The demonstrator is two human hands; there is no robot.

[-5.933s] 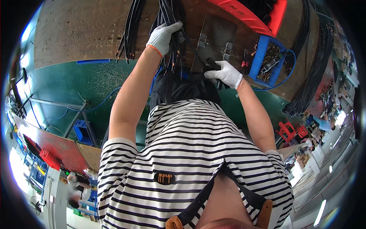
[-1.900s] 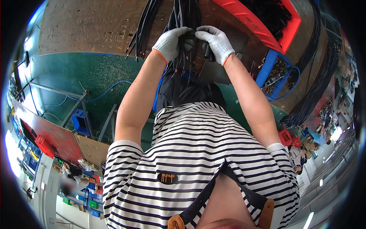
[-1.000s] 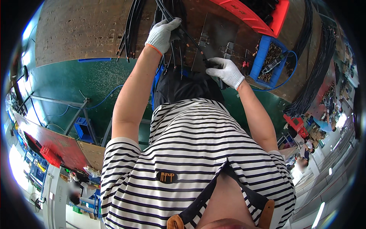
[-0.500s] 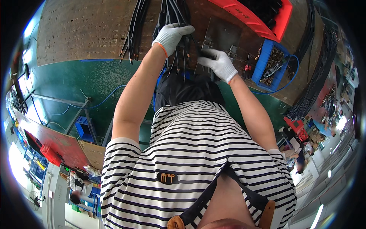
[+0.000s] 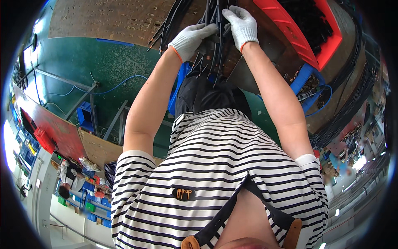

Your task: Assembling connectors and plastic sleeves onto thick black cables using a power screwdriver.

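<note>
My left hand (image 5: 192, 40), in a white knit glove with an orange cuff, is closed around several black cables (image 5: 217, 43) at the table's near edge. Their stripped ends hang toward my lap, some showing copper-coloured tips. My right hand (image 5: 242, 27), gloved the same way, is curled against the right side of this bunch, higher up. A short dark piece shows by its fingers, but what they hold is partly hidden. More black cables (image 5: 170, 27) lie on the table left of my left hand, with bare copper-coloured ends.
A red bin (image 5: 286, 29) with black parts stands at the right. Nearer is a blue tray (image 5: 302, 79) of small copper-coloured pieces, with a metal tool (image 5: 306, 94) and blue hose by it. Long black cable bundles (image 5: 338, 124) run along the right edge. Other people work farther off.
My right hand has moved up and in from beside the bunch to the cables. My left hand still grips the bunch. The view has shifted slightly.
</note>
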